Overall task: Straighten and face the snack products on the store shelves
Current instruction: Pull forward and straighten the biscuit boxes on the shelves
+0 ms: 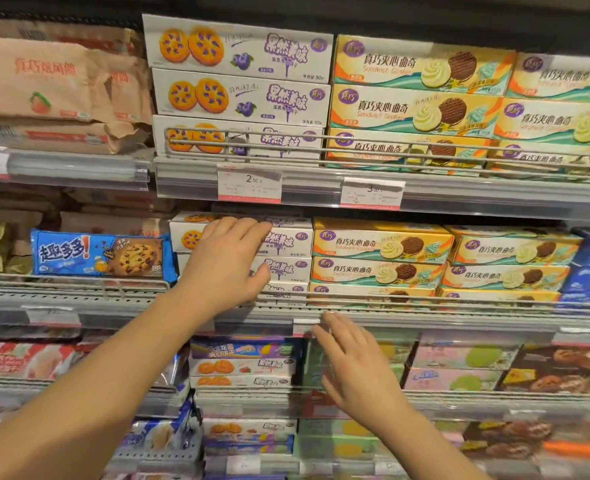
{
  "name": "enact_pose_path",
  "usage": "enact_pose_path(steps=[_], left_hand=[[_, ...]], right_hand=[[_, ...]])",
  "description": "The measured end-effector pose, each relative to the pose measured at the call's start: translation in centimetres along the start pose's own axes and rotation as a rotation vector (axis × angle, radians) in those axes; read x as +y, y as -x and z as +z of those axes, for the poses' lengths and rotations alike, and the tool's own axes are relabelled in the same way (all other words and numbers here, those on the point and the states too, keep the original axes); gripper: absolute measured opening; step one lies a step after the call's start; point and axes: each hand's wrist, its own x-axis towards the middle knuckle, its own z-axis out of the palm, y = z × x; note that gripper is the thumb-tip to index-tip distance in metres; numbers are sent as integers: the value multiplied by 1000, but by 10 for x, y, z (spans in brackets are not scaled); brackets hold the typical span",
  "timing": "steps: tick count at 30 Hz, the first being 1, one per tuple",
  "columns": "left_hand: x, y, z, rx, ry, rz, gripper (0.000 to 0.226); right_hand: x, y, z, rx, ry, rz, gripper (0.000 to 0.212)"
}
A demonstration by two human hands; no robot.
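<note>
right hand (354, 365) lower centre, fingers straight & relaxed, holding nothing, in front of the lower shelf edge (459, 327). left hand (226, 265) mid frame, fingers spread flat vs the white boxes (286, 252) stacked on the middle shelf, thumb on the 2nd box down, not curled round any. yellow boxes (380, 251) stacked just right of them, blue cookie pack (99, 254) to the left. upper shelf: same white & yellow stacks behind a wire rail (355, 142), price tags (249, 186) below.
</note>
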Motion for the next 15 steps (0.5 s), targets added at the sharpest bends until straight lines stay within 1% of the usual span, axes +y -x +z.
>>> enact_pose_path(steps=[3, 5, 6, 8, 11, 12, 13, 14, 15], left_hand=[[0, -11, -12, -35, 19, -30, 67], [-2, -16, -16, -41, 28, -24, 65], [-3, -14, -15, -17, 31, 0, 64], [-4, -2, -11, 106, 51, 78, 56], [0, 42, 5, 411, 184, 154, 30], [1, 61, 15, 470, 234, 141, 23], [3, 81, 25, 481, 292, 95, 18], [3, 101, 39, 454, 365, 20, 18], [3, 120, 53, 400, 449, -92, 21]], right_hand=[[-7, 9, 13, -87, 4, 47, 74], [-8, 11, 15, -107, 5, 48, 76], [-9, 11, 13, -107, -3, 55, 76], [-9, 10, 12, -103, -31, 78, 74], [-11, 10, 15, -98, -82, 106, 70], [-12, 9, 16, -89, -98, 114, 69], [-13, 9, 16, -84, -110, 120, 68], [-13, 9, 17, -82, -120, 125, 67], [-14, 9, 16, -81, -127, 130, 67]])
